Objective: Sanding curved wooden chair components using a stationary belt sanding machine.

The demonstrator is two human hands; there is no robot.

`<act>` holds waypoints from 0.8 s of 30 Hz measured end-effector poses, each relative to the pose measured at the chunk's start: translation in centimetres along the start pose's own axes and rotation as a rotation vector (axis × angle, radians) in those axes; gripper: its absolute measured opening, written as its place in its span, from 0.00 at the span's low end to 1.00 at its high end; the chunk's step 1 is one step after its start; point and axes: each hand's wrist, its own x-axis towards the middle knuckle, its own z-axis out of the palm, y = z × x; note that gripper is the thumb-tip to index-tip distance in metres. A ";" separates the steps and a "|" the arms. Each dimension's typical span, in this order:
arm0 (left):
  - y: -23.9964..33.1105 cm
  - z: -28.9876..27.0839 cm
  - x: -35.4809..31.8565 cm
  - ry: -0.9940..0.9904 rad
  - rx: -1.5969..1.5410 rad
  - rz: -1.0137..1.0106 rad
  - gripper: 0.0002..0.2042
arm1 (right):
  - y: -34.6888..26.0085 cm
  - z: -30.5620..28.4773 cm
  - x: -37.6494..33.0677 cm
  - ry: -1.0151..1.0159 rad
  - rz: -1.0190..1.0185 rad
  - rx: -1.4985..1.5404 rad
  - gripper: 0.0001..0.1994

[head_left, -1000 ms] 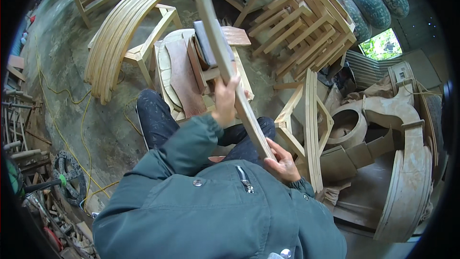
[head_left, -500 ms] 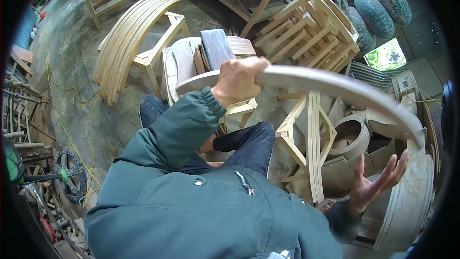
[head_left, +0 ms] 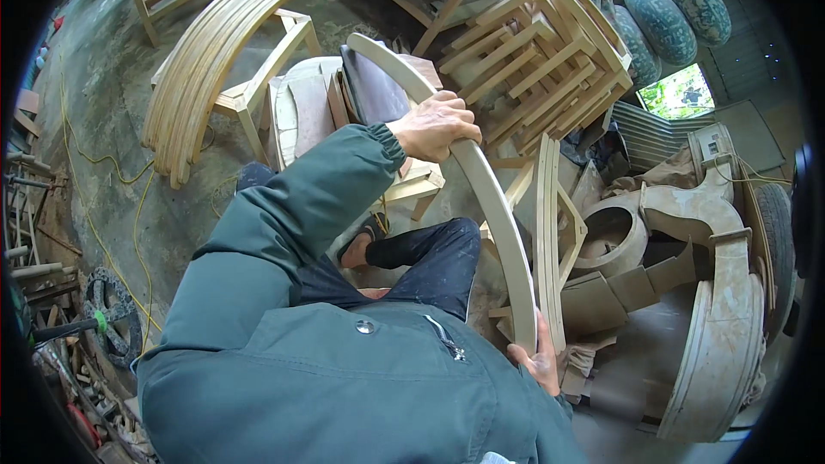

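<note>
A long, pale, curved wooden strip (head_left: 496, 206) slants across in front of me, its far end up and to the left. My left hand (head_left: 436, 126) is closed around its upper middle. Down at the near end, my right hand (head_left: 540, 354) has its thumb and fingers around the strip, partly hidden by it. Just right of the strip, several slim curved pieces (head_left: 547, 241) lie on an angular wooden stand. Behind the far end sits a dark grey, flat-faced block (head_left: 375, 94) beside some boards.
Several curved strips (head_left: 215, 69) rest on another wooden stand at the left. Stacked wooden frames (head_left: 541, 60) stand far right of centre. A dusty pale machine (head_left: 718, 335) with a round opening fills the right side. A yellow cord (head_left: 142, 245) runs over the floor.
The strip has swung from nearly crosswise to steeply slanted, its right end coming down toward me. My right hand, open and apart before, has moved left and closed on that end.
</note>
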 end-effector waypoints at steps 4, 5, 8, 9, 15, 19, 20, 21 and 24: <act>0.4 2.3 -2.2 0.210 0.117 -0.102 0.26 | -4.4 3.3 4.6 -0.091 0.201 0.418 0.42; 1.2 2.3 -3.0 0.293 0.107 -0.210 0.27 | -4.5 4.6 6.9 -0.116 0.144 0.465 0.41; 3.1 1.6 -6.7 0.444 0.050 -0.364 0.27 | -5.4 8.1 16.3 -0.105 -0.255 0.203 0.41; 3.8 1.5 -8.3 0.513 -0.026 -0.452 0.26 | -8.2 9.2 18.9 -0.198 -0.031 0.391 0.41; 7.0 -0.7 -15.5 0.631 -0.143 -0.669 0.19 | -12.6 17.2 36.8 -0.053 -0.316 0.318 0.40; 7.6 -1.2 -18.2 0.676 -0.205 -0.768 0.17 | -19.6 17.1 39.7 -0.171 -0.191 0.357 0.39; 7.8 -1.1 -18.4 0.670 -0.205 -0.771 0.17 | -20.0 17.6 40.4 -0.144 -0.184 0.303 0.38; 7.9 -0.9 -18.2 0.695 -0.286 -0.799 0.17 | -20.0 17.8 40.5 -0.112 -0.175 0.249 0.38; 8.1 0.6 -17.2 0.700 -0.370 -0.804 0.17 | -19.1 16.8 36.7 -0.063 -0.232 0.147 0.38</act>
